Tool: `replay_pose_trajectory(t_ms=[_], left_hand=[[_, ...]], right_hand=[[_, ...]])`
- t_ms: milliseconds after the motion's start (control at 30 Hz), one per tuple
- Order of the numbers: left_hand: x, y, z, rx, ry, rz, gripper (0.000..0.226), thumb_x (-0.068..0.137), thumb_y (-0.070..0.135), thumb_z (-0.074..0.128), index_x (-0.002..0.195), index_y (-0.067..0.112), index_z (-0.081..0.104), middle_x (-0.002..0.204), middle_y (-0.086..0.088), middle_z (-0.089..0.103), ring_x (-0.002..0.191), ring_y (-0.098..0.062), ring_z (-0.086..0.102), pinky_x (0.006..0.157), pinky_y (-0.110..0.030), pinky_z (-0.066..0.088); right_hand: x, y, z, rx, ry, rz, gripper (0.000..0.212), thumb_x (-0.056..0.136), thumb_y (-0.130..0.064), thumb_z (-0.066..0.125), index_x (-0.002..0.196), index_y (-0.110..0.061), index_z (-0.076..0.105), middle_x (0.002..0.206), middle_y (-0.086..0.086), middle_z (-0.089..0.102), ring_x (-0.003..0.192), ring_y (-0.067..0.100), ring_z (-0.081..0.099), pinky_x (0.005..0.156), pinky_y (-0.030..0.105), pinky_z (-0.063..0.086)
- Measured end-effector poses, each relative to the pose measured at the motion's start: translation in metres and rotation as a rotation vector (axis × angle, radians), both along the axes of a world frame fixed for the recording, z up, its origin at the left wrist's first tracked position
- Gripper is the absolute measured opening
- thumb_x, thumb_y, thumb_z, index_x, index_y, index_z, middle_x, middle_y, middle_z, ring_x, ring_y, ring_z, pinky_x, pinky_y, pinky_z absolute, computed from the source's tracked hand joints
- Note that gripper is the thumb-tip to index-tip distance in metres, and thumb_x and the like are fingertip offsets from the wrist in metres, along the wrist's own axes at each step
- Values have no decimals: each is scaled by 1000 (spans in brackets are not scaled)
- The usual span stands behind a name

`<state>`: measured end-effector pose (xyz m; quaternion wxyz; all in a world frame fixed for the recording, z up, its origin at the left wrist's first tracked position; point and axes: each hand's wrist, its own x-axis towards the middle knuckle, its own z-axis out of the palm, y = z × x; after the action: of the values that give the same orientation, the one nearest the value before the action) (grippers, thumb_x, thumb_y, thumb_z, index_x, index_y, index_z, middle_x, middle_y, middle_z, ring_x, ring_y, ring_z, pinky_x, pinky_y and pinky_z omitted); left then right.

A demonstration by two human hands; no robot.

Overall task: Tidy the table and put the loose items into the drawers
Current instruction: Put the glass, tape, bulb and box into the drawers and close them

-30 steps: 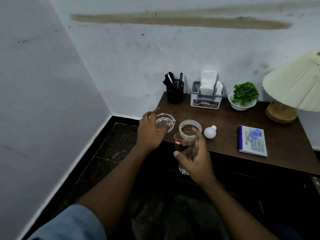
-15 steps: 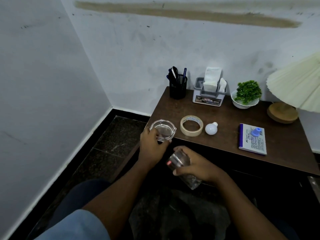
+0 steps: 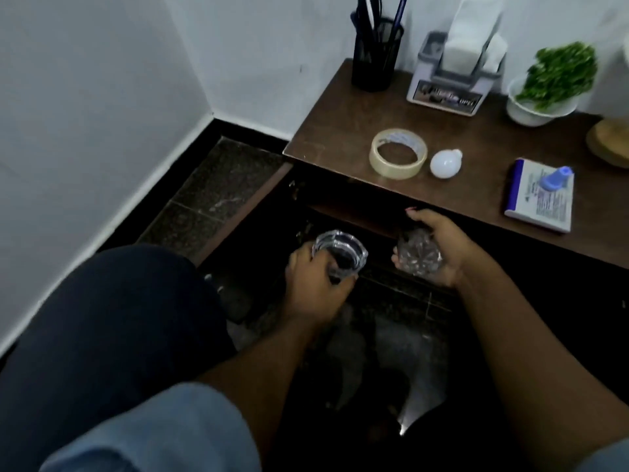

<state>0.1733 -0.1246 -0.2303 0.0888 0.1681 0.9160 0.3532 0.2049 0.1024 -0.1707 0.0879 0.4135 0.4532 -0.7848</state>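
My left hand (image 3: 315,284) grips a clear glass ashtray (image 3: 340,254) below the front edge of the brown table (image 3: 340,131). My right hand (image 3: 439,247) holds a drinking glass (image 3: 417,255) tipped on its side, just under the table edge. Both hands are in the dark space in front of the table, where the drawers cannot be made out. On the tabletop lie a roll of tape (image 3: 398,153), a white bulb (image 3: 445,163) and a notepad (image 3: 541,199) with a small blue object (image 3: 556,180) on it.
At the back of the table stand a black pen holder (image 3: 376,59), a grey tissue box (image 3: 452,76), a potted green plant (image 3: 551,86) and a wooden lamp base (image 3: 611,144). White walls meet in a corner at left. My knee (image 3: 112,318) is at lower left.
Both hands have dropped from table height to below the table edge, carrying the ashtray and the glass. The glass went from upright to tipped. The view has tilted down and closer.
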Motion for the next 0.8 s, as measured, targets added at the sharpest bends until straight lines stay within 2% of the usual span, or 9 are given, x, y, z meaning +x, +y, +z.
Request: replay_pose_trajectory(t_ms=[100, 200, 300, 400, 500, 567, 633, 733, 800], left_hand=[[-27, 24, -7, 3, 32, 42, 33, 74, 44, 84, 87, 21, 64, 128, -11, 59, 127, -33, 47, 106, -44, 44], [-56, 43, -15, -11, 59, 74, 36, 73, 46, 86, 88, 18, 68, 123, -10, 62, 122, -35, 49, 102, -43, 44], [-81, 51, -19, -53, 60, 95, 38, 74, 50, 85, 90, 19, 70, 123, -7, 64, 121, -35, 50, 101, -44, 46], [-100, 60, -23, -71, 66, 107, 38, 73, 53, 85, 88, 22, 70, 119, -5, 66, 120, -34, 50, 100, -44, 47], [-112, 70, -25, -98, 44, 122, 39, 71, 55, 85, 91, 24, 72, 121, -4, 65, 120, -34, 50, 99, -42, 47], [-119, 75, -29, -97, 16, 140, 41, 71, 55, 86, 93, 23, 74, 120, -4, 66, 119, -34, 51, 99, -40, 46], [-125, 78, -33, -63, -12, 166, 41, 71, 53, 87, 93, 21, 74, 117, -6, 69, 118, -34, 54, 100, -39, 48], [-135, 82, -41, -100, -36, 158, 51, 74, 53, 86, 108, 17, 75, 120, -11, 73, 118, -35, 61, 101, -37, 50], [-138, 85, -43, -141, -81, 152, 65, 76, 54, 84, 124, 13, 69, 130, -13, 69, 126, -36, 58, 105, -35, 45]], right_hand=[[-7, -4, -11, -84, 32, -115, 33, 95, -40, 62, 111, -12, 69, 94, 11, 75, 74, 27, 73, 66, 38, 62], [-17, -13, -24, -62, 47, -136, 42, 97, -45, 58, 120, -12, 71, 110, 10, 76, 86, 26, 74, 81, 40, 60], [-27, -16, -36, 22, 41, -179, 42, 96, -48, 60, 118, -14, 71, 104, 8, 78, 85, 25, 76, 80, 39, 62], [-37, -10, -44, 40, -10, -216, 45, 93, -47, 66, 120, -12, 69, 114, 11, 76, 98, 26, 74, 85, 40, 62], [-41, -3, -46, -44, -40, -315, 40, 95, -41, 64, 121, -10, 64, 119, 14, 72, 96, 25, 71, 76, 37, 60], [-43, 1, -45, -123, -17, -415, 36, 98, -34, 62, 122, -7, 62, 120, 16, 69, 97, 28, 69, 79, 42, 58], [-45, 2, -44, -179, 13, -474, 26, 100, -27, 60, 111, -3, 63, 113, 17, 67, 95, 30, 68, 87, 47, 56], [-50, 2, -43, -191, 35, -494, 19, 102, -19, 55, 102, -2, 62, 108, 18, 66, 107, 33, 67, 94, 49, 54], [-55, 0, -44, -193, 45, -509, 22, 105, -20, 49, 111, -3, 62, 115, 17, 66, 124, 33, 62, 101, 47, 51]])
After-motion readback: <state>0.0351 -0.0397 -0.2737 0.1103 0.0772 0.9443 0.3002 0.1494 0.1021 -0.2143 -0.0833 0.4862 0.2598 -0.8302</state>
